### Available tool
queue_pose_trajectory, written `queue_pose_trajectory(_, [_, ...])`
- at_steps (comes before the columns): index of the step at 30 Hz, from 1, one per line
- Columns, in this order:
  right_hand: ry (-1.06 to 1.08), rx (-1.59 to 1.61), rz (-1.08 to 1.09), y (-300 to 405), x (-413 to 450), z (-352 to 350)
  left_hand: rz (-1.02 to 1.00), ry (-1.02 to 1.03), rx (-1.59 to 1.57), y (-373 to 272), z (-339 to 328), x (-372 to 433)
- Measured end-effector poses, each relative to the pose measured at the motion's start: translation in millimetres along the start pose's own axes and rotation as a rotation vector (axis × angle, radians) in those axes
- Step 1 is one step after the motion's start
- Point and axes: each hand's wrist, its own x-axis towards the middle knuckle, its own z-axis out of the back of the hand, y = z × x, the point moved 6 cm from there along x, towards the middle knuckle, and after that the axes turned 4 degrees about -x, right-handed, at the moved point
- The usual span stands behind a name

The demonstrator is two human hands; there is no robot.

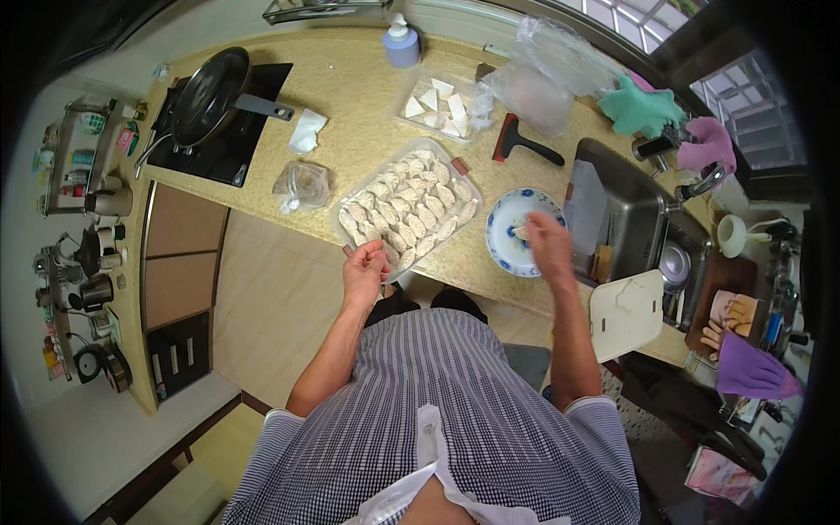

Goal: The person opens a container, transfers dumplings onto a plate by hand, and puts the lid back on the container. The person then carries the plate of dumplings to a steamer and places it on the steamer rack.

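Note:
A clear plastic container (467,231) full of pleated dumplings (408,197) in rows sits on the counter before me. At its near left corner is my left hand (365,270), fingers curled together by the rim; whether anything is pinched there cannot be told. My right hand (551,248), blurred, is over the right side of a white plate with blue flowers (502,252). A single pale dumpling (520,232) shows at its fingertips, above or on the plate. The fingers hide part of that dumpling.
Behind the container lies a tray of white pieces (436,108). A squeegee (518,143) rests near the sink (630,220), with a pale lid (627,315) at the sink's near edge. Left are a crumpled plastic bag (302,187) and a frying pan (213,98) on the hob.

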Motion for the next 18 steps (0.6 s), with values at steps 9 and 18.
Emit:
queue_pose_trajectory(9, [0.536, -0.699, 0.066, 98, 14, -154, -0.247, -0.129, 0.441, 16, 59, 18])
queue_pose_trajectory(18, [0.460, -0.695, -0.104, 92, 14, -171, -0.179, -0.047, 0.422, 38, 70, 26])
